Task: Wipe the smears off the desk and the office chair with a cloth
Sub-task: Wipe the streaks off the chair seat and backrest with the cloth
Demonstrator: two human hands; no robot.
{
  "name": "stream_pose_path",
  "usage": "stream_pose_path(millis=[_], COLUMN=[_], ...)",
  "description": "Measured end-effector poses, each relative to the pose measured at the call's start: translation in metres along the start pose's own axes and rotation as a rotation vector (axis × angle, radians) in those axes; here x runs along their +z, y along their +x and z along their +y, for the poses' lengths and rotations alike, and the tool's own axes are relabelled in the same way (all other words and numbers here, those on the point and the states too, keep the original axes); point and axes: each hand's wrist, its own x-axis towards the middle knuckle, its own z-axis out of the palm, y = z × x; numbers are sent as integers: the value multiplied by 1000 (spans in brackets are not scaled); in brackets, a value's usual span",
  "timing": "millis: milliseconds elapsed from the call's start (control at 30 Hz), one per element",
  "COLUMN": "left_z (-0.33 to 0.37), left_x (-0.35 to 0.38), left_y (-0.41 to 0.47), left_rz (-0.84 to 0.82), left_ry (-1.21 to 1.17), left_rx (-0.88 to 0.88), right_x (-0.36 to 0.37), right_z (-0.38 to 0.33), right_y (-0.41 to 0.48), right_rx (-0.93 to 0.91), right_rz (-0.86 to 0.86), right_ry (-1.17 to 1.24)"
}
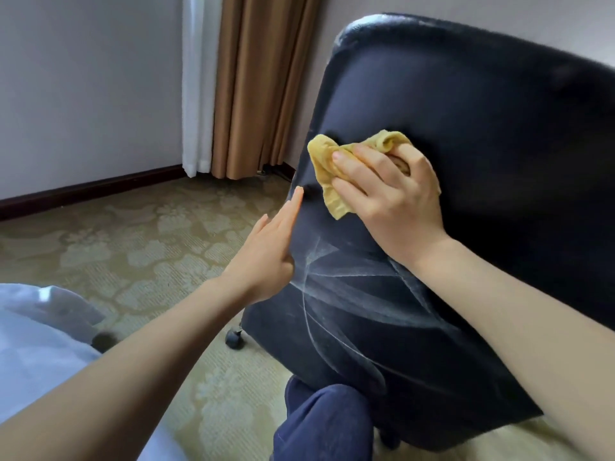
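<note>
The dark blue office chair (466,111) fills the right half of the head view, its backrest turned toward me. White smear lines (336,277) cross the lower part of the backrest. My right hand (389,194) presses a crumpled yellow cloth (327,168) against the middle of the backrest, above the smears. My left hand (269,251) lies flat with fingers straight along the chair's left edge, holding nothing. The desk is not in view.
A patterned green carpet (139,234) covers the floor to the left. A chair caster (234,337) shows under the seat. Brown and white curtains (246,88) hang in the corner by a grey wall. My knee in blue trousers (326,424) is at the bottom.
</note>
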Motion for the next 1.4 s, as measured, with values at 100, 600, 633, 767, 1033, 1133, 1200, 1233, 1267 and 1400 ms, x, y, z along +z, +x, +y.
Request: stream_pose_path(millis=[100,600,633,767,1033,1133,1200,1233,1267,1400], left_z=[4,36,36,34,24,22,24,26,28,35], left_x=[0,26,28,29,21,16,17,17,18,18], left_y=[-3,2,3,3,4,5,7,8,9,16], left_rz=[3,19,18,24,-42,-71,-62,-53,-44,-28], left_ry=[17,84,74,63,96,160,246,273,286,284], left_rx=[-12,71,73,84,112,82,51,37,23,-29], right_x=[11,-62,-68,-78,-44,-27,-18,-14,-10,-1], right_z=[-24,-6,1,21,19,3,-7,-12,-16,-33], right_y=[-21,-159,-157,-134,-56,-45,-45,-46,-47,-64], right_rx=[0,-250,-244,-213,3,49,88,116,142,142], right_rz=[-118,-487,-469,-347,-53,-87,-128,-138,-143,-219], right_ry=[24,110,101,34,0,24,43,54,64,60])
